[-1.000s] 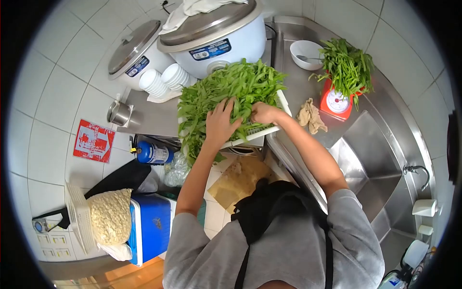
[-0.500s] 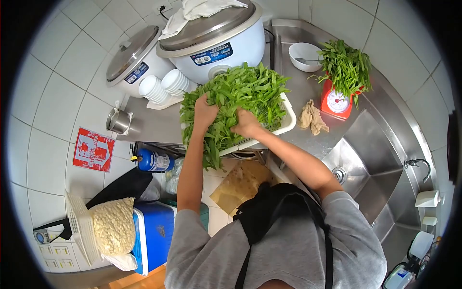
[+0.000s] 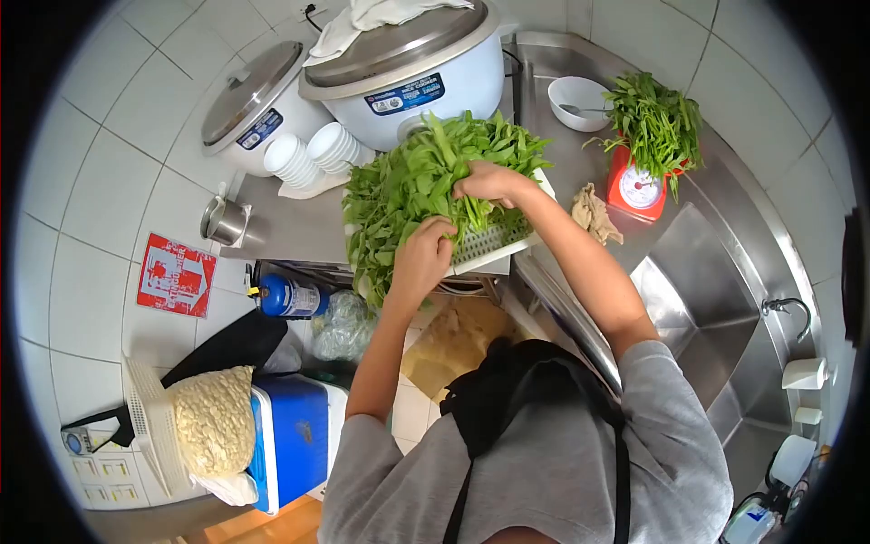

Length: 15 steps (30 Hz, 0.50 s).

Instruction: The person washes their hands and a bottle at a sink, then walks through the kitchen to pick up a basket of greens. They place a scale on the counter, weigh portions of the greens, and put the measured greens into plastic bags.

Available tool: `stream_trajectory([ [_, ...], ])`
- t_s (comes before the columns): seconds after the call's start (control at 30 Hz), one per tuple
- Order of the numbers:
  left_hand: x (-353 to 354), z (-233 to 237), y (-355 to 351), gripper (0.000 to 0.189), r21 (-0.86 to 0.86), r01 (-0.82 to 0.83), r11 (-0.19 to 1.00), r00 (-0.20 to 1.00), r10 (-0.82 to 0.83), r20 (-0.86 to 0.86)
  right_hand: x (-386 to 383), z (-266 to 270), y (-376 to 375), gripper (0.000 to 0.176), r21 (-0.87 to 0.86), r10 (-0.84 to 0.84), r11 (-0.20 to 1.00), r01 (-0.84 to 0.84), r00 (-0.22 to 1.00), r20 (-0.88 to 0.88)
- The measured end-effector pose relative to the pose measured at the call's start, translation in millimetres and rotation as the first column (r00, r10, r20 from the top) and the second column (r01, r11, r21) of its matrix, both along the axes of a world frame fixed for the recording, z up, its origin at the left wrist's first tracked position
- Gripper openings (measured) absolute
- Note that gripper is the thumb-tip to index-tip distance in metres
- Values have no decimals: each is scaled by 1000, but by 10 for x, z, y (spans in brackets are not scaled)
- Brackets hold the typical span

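Observation:
A heap of leafy greens (image 3: 385, 195) fills a white perforated basket (image 3: 494, 257) at the counter's front edge, with leaves hanging over its left front side. My right hand (image 3: 494, 184) is closed around a bunch of the greens at the heap's right side. Lower and to the left, my left hand (image 3: 424, 254) has its fingers curled around leaves and stems near the basket's front. Part of the basket's bare perforated base shows between the hands and the right rim.
Behind the basket stand two rice cookers (image 3: 412, 100), with stacked white cups (image 3: 331, 150) in front. To the right are a red scale (image 3: 634, 189) bearing more greens (image 3: 652, 127), a white bowl (image 3: 577, 102) with a spoon, a crumpled cloth (image 3: 594, 216) and a steel sink (image 3: 693, 272).
My right hand has moved up and right, lifting greens. My left hand has come down and right toward the basket's front, and more of the basket's base shows.

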<state>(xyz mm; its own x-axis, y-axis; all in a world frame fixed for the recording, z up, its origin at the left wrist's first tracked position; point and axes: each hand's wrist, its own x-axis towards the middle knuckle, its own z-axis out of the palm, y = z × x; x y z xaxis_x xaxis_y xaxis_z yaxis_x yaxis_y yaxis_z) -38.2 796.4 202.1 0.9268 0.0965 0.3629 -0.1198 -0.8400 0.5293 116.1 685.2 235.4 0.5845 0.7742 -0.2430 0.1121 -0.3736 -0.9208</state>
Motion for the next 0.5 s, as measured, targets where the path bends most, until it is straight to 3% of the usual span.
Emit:
stream_trajectory([
  [0.1,23,125,46,21,43,-142,989,990,141,13,-68,77,-54,37,-7,-120,993,120,984,-132],
  [0.17,29,74,64,26,71,-130,989,990,134,-53,-118,-181,-11,44,23,-88,996,91,990,-112],
  [0.2,49,77,-8,31,144,-168,975,982,178,-63,-158,-386,42,52,-18,-39,999,45,964,263],
  [0.23,68,80,-49,36,216,-203,955,972,223,-69,-208,-410,68,60,-75,30,997,19,801,598],
  [0.27,104,0,2,47,234,-198,952,976,214,-47,-201,-411,80,54,-142,-13,984,104,849,529],
  [0.37,69,64,-3,48,160,-246,956,966,255,-40,-106,-119,-57,40,-210,86,977,45,812,578],
  [0.4,33,143,-19,49,122,-269,955,962,273,-20,-67,-36,-44,27,-262,-5,949,176,838,546],
  [0.43,21,179,-4,49,122,-263,957,964,267,-18,-14,55,-48,27,-262,-10,948,183,837,548],
  [0.5,-20,207,39,48,157,-305,939,952,303,37,54,187,-54,41,-182,-98,974,133,977,190],
])
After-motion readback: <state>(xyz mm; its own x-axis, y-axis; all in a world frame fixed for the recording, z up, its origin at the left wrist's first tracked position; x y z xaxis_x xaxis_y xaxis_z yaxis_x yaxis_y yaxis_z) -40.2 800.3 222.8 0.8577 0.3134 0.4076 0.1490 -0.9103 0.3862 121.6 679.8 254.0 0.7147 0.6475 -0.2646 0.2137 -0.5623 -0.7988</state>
